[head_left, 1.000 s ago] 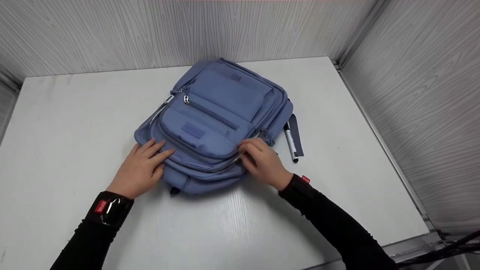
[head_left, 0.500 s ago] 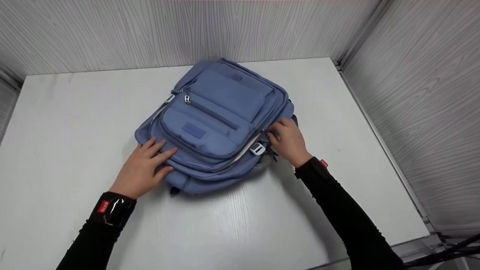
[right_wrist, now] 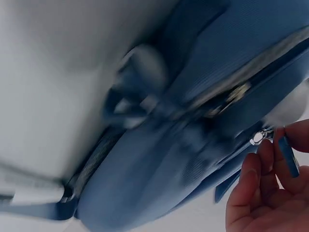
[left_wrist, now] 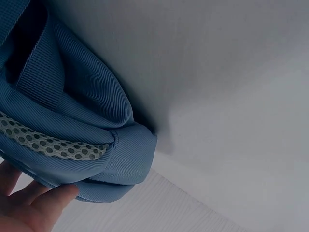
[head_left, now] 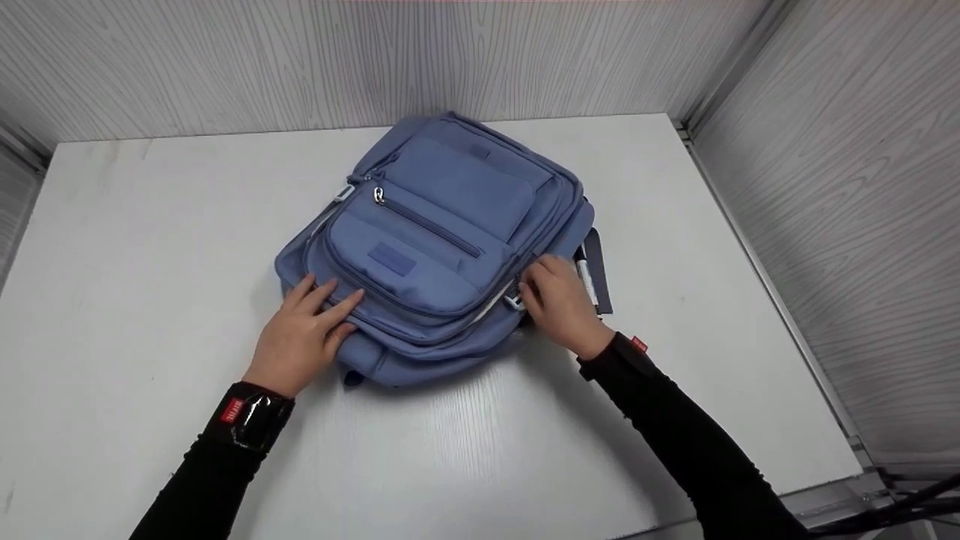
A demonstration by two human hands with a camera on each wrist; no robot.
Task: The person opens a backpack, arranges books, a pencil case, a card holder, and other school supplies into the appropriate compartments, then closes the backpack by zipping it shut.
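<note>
On the backpack [head_left: 435, 251], left hand [head_left: 300, 337] outspread, zip pull [right_wrist: 289, 157] in the pinch of the right hand [head_left: 562, 307]

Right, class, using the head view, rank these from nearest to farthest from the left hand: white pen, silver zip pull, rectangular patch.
1. Rectangular patch: low on the front of the backpack, just beyond the left hand.
2. Silver zip pull: higher up the front, above the patch.
3. White pen: across at the backpack's right side.

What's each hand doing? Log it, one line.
left hand: rests on backpack | right hand: pinches zipper pull | pen: beside backpack
</note>
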